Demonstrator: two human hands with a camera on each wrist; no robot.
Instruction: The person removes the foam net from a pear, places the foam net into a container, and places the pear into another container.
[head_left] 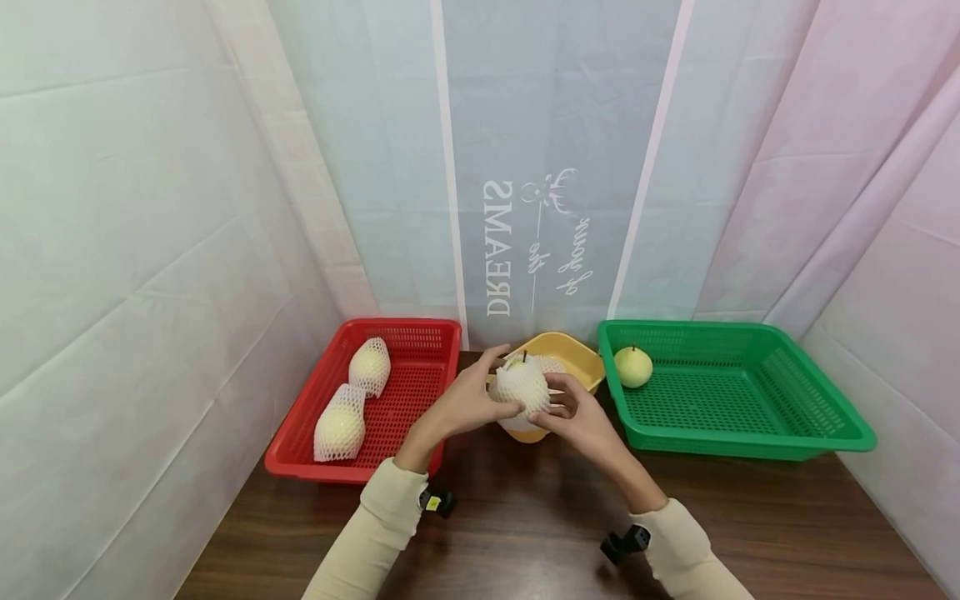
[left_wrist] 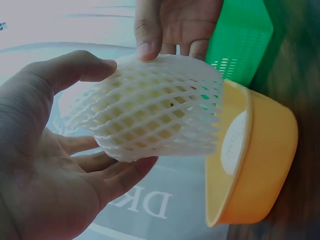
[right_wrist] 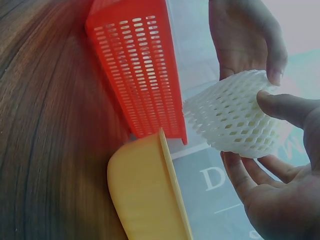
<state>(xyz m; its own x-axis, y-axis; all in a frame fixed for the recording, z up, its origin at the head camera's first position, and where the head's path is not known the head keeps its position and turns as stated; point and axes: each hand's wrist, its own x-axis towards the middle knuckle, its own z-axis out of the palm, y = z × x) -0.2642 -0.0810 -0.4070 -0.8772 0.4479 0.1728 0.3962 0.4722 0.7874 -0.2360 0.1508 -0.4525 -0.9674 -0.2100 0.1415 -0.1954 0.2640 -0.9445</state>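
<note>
Pear (head_left: 522, 393) between fingers (left_wrist: 125, 179), above basin rim (right_wrist: 175, 185)

**Far Cloth (head_left: 562, 100) Printed With White Words**

"DREAMS" (head_left: 498, 250) is printed in capitals on the far cloth, turned sideways with its D lowest. To its right, a small "the" (head_left: 534, 258) and a script "of your" (head_left: 582, 250) are set, likewise sideways. An antler-like emblem (head_left: 555, 192) is placed above "the". Parts of the lettering, including a D, are caught in both wrist views.
</note>
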